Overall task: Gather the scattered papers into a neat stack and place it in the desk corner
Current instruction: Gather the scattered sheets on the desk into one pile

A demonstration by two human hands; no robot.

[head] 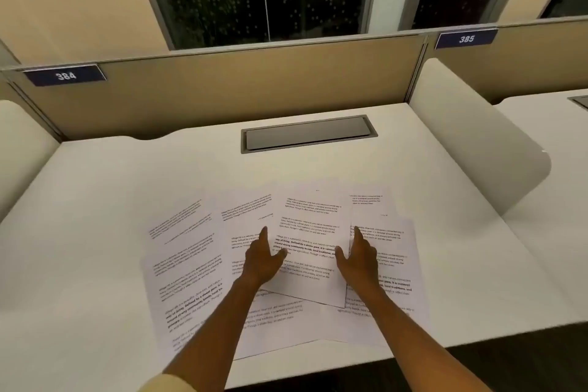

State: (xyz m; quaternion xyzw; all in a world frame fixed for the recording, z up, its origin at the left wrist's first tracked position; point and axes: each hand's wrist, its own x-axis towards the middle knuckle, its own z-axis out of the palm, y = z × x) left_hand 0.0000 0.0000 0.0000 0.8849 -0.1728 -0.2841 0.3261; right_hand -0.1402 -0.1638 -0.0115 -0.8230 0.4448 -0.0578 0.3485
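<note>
Several printed white papers lie fanned and overlapping on the white desk (95, 188), near its front edge. The top middle sheet (310, 232) lies slightly tilted over the others. A left sheet (187, 264) and a right sheet (394, 267) stick out from under it. My left hand (262, 259) rests flat at the middle sheet's left edge, fingers apart, thumb on the sheet. At that sheet's right edge lies my right hand (358, 259), also flat with its fingers spread. Neither hand grips a paper.
A grey cable hatch (307, 134) is set into the desk behind the papers. A tan partition (254, 83) closes off the back, with cream side dividers at left (22, 149) and right (471, 140). Bare desk surface lies at both back corners.
</note>
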